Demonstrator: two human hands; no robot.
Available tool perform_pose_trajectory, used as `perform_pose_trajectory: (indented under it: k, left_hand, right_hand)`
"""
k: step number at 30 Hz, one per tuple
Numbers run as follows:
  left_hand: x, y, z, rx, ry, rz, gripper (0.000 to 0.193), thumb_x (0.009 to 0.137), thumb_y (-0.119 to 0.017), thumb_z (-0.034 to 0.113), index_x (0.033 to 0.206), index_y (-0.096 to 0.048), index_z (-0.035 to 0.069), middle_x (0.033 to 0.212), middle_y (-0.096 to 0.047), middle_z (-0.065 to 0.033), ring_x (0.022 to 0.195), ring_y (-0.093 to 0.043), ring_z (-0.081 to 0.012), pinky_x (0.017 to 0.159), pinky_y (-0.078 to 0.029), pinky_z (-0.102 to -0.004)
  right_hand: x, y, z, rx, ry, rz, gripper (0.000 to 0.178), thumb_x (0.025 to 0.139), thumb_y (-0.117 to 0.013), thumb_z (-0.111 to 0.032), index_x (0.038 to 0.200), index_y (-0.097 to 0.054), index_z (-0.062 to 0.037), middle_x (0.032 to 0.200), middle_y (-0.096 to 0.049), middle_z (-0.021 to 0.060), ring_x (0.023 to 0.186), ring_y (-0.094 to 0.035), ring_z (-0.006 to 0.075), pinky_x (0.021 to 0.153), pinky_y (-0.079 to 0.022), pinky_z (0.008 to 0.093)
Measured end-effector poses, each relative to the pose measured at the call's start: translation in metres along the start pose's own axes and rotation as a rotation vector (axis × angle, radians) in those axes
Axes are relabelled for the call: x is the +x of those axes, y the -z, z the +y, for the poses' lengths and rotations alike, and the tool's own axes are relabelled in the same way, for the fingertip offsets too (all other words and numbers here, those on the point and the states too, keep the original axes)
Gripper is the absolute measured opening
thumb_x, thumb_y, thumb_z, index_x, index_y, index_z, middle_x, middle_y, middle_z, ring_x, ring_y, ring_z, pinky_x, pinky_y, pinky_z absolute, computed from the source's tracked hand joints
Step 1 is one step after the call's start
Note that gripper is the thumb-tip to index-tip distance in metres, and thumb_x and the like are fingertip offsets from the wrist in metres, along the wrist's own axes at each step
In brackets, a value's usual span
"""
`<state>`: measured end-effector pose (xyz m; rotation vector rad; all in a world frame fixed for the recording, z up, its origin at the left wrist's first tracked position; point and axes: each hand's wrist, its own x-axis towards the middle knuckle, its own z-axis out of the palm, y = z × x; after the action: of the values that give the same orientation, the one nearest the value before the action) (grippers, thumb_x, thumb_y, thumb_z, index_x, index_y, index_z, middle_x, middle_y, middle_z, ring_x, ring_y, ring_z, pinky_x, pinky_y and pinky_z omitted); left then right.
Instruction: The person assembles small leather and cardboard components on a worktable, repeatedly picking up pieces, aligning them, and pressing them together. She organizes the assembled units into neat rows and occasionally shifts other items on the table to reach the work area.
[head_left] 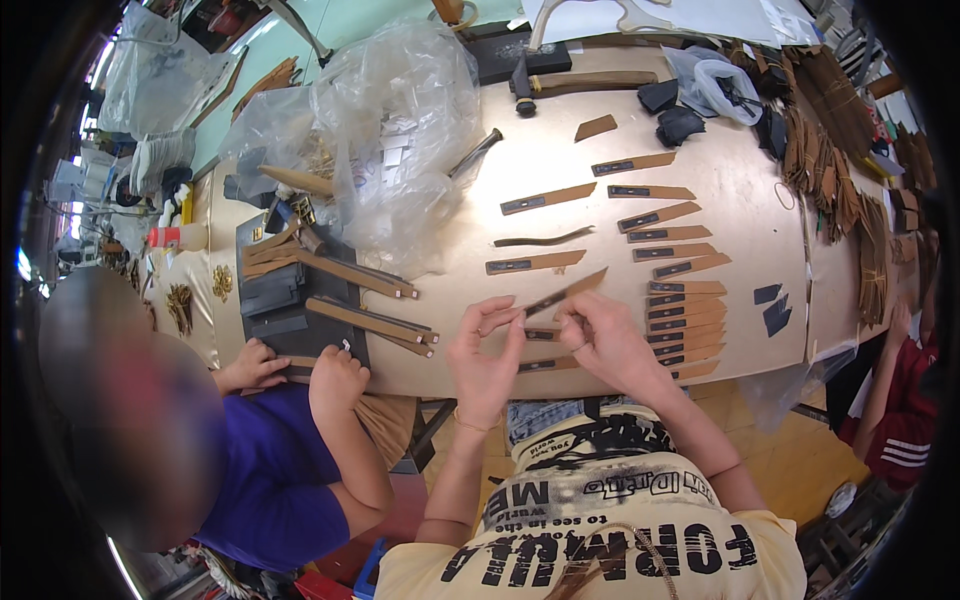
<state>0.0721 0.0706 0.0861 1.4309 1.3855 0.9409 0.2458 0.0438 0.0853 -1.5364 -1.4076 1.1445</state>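
A brown leather strip (567, 292) with a dark end is raised over the near edge of the table. My left hand (482, 352) pinches its dark end between thumb and fingertips. Close beside it, my right hand (612, 340) is closed with bent fingers just below the strip; what its fingertips hold, if anything, is hidden. Under and between my hands lie more strips, one of them a short leather strip (541, 335) with a dark patch. To the right, several similar strips (686, 325) lie in a close column, each with a dark patch at its left end.
At left a co-worker's hands (338, 378) rest by a dark mat (262, 318) near long brown straps (370, 322). Clear plastic bags (400, 130) and a hammer (590, 83) lie farther back. Bundled brown leather pieces (815, 165) line the right side. Another person's red sleeve (890, 425) shows there.
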Motion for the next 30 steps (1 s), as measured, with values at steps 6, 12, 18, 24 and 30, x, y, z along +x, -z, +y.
perform_pose_trajectory:
  k: [6, 12, 18, 24, 30]
  left_hand:
    - [0.006, 0.011, 0.001, -0.135, 0.1, -0.037, 0.026, 0.086, -0.069, -0.001, 0.112, -0.062, -0.002, 0.093, -0.074, -0.0083, 0.089, -0.067, -0.0092, 0.083, -0.049, -0.0239]
    - [-0.003, -0.006, 0.005, -0.11, 0.005, -0.077, 0.023, 0.086, -0.069, -0.002, 0.108, -0.063, -0.001, 0.092, -0.075, -0.0089, 0.089, -0.067, -0.01, 0.085, -0.049, -0.0257]
    - [0.014, 0.014, -0.025, -0.038, 0.033, 0.01, 0.013, 0.085, -0.071, 0.0, 0.096, -0.063, 0.0, 0.087, -0.071, -0.0045, 0.083, -0.064, -0.0072, 0.079, -0.047, -0.0229]
    - [0.026, 0.011, -0.052, 0.046, 0.131, 0.059, 0.018, 0.085, -0.072, 0.008, 0.101, -0.068, 0.002, 0.091, -0.068, -0.0073, 0.085, -0.062, -0.0161, 0.081, -0.047, -0.0309]
    - [-0.014, 0.008, -0.046, 0.489, -0.113, 0.157, 0.023, 0.084, -0.075, 0.019, 0.102, -0.07, 0.006, 0.112, -0.056, -0.0129, 0.106, -0.052, -0.0314, 0.092, -0.04, -0.0431]
  right_hand:
    - [0.002, 0.011, 0.004, -0.026, -0.001, 0.002, 0.018, 0.09, -0.067, -0.014, 0.097, -0.062, 0.0019, 0.083, -0.063, 0.0156, 0.068, -0.061, 0.0293, 0.064, -0.05, 0.0374]
    - [0.003, 0.0, 0.0, -0.053, 0.064, 0.024, 0.023, 0.092, -0.068, -0.021, 0.095, -0.064, 0.0018, 0.081, -0.063, 0.0156, 0.067, -0.06, 0.0297, 0.063, -0.049, 0.0367]
    - [-0.003, 0.019, 0.014, -0.014, -0.08, 0.096, 0.022, 0.094, -0.064, -0.019, 0.089, -0.064, 0.0025, 0.073, -0.06, 0.0134, 0.061, -0.056, 0.02, 0.057, -0.045, 0.0334]
    - [-0.012, 0.057, 0.04, 0.164, -0.153, 0.209, 0.021, 0.093, -0.06, -0.012, 0.077, -0.058, 0.0009, 0.064, -0.053, 0.0005, 0.061, -0.045, 0.0054, 0.054, -0.037, 0.0254]
    - [-0.019, 0.061, 0.043, 0.467, -0.234, -0.04, 0.023, 0.09, -0.06, -0.007, 0.069, -0.053, -0.001, 0.065, -0.054, -0.0026, 0.066, -0.05, 0.0042, 0.064, -0.044, 0.0231]
